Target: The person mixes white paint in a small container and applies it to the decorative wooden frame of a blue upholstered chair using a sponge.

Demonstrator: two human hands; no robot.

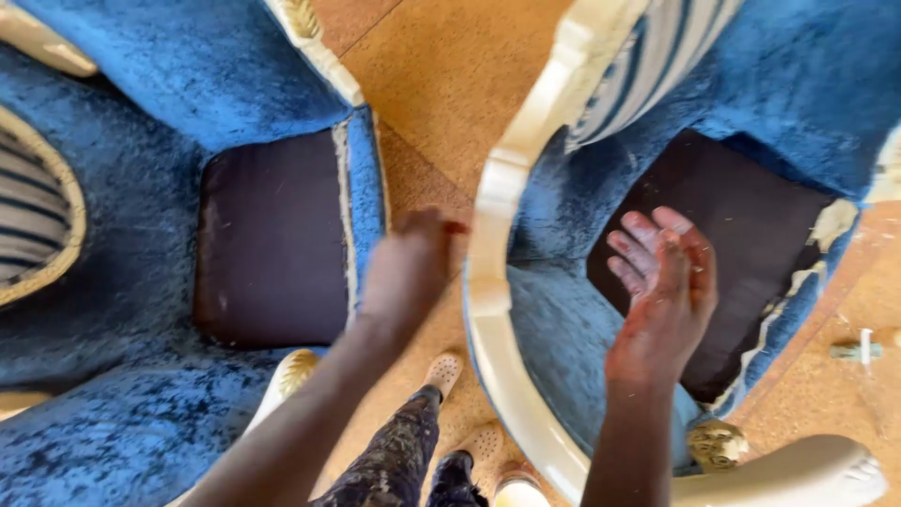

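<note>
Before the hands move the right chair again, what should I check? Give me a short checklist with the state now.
1. Left hand touches the cream frame of the right chair: ok.
2. Left hand's grip is firm: cannot tell, blurred.
3. Right hand holds something: not ok, open above the dark seat base.
4. Gap from the left chair: ok.
5. Feet away from the frame: not ok, close.

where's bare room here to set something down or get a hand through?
Free: the dark seat base of the left armchair, blue plush on three sides; the floor strip between both chairs, widest at top.
Partly free: the dark seat base of the right armchair, right hand over its near edge.
Crowded: the lower gap, with left hand against the cream frame and feet below.
</note>
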